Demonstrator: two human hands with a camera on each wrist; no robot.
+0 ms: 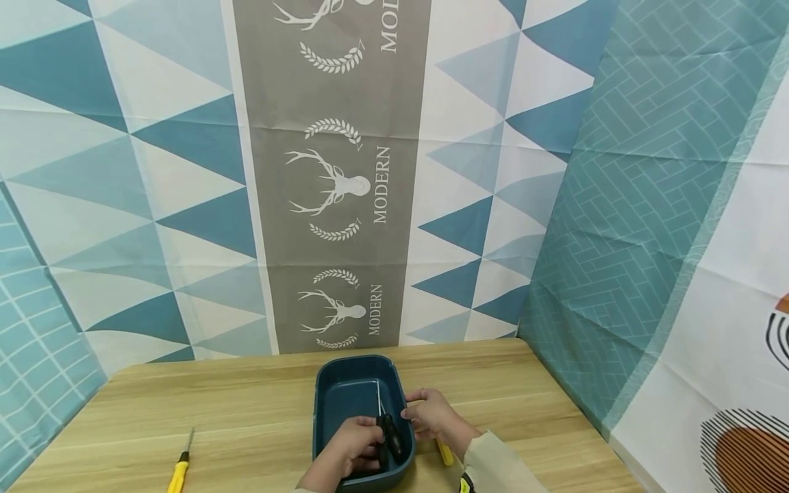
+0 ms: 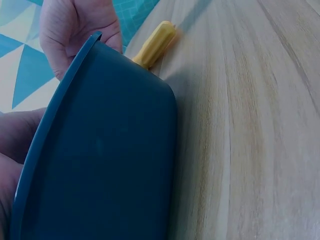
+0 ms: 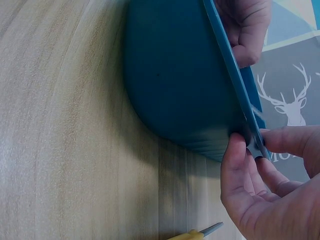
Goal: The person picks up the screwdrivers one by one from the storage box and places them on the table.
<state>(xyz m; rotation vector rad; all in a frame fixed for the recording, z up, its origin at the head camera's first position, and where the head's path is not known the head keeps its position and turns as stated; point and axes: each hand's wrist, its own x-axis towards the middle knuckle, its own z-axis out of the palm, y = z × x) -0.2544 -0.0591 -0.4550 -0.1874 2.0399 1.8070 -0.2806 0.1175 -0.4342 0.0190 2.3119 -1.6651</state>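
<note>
A dark blue plastic bin [image 1: 345, 370] stands on the table with two black-handled screwdrivers inside its right half. My left hand [image 1: 357, 441] reaches over the near left side into the bin and grips one screwdriver [image 1: 380, 441] by its handle. The second screwdriver [image 1: 393, 438] lies right beside it, its shaft pointing to the far end. At the bin's right wall, my right hand [image 1: 431, 414] pinches the rim [image 3: 245, 107] between thumb and fingers. In the left wrist view the bin's outer wall [image 2: 110, 150] hides most of the left hand.
A yellow-handled screwdriver [image 1: 179, 472] lies on the table to the left, tip pointing away. Another yellow-handled tool [image 1: 445, 452] lies right of the bin, partly under the right forearm. The wooden table [image 1: 246, 397] ends at a patterned cloth backdrop [image 1: 333, 239].
</note>
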